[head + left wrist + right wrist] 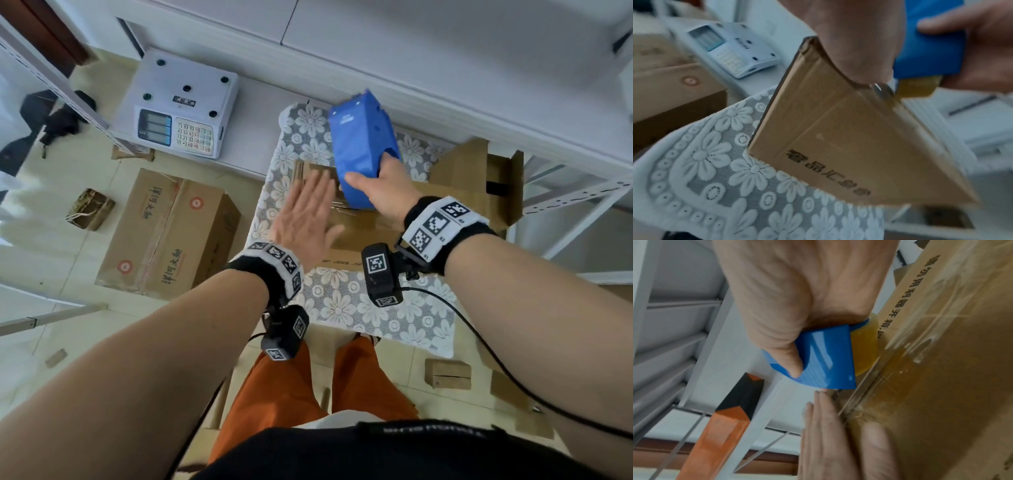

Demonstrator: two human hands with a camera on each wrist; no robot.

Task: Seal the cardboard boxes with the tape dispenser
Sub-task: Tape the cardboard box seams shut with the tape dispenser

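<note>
A blue tape dispenser point(363, 150) is gripped by the right hand point(387, 192), with the thumb curled over its near face and the fingers wrapped round the far side. It is held tilted on the top of a cardboard box point(363, 226), which lies on a lace-patterned cloth point(329, 305). The left hand point(305, 219) is laid flat on the box top just beside the dispenser, fingers straight and together, nothing held.

The yellowish roll of tape point(865, 352) inside the blue housing is seen only from the wrist cameras; in the right wrist view it is pressed against the box, and a glossy strip of clear tape point(906, 356) is seen running along the seam of the closed flaps. Printed characters on the side of the box point(828, 172) are shown most plainly in the left wrist view. What the box holds cannot be told, as its flaps are shut.

Only in the head view are a second, open cardboard box point(493, 181) behind the right wrist, a large taped carton point(168, 233) on the floor and an electronic weighing scale point(178, 106) shown together.
</note>
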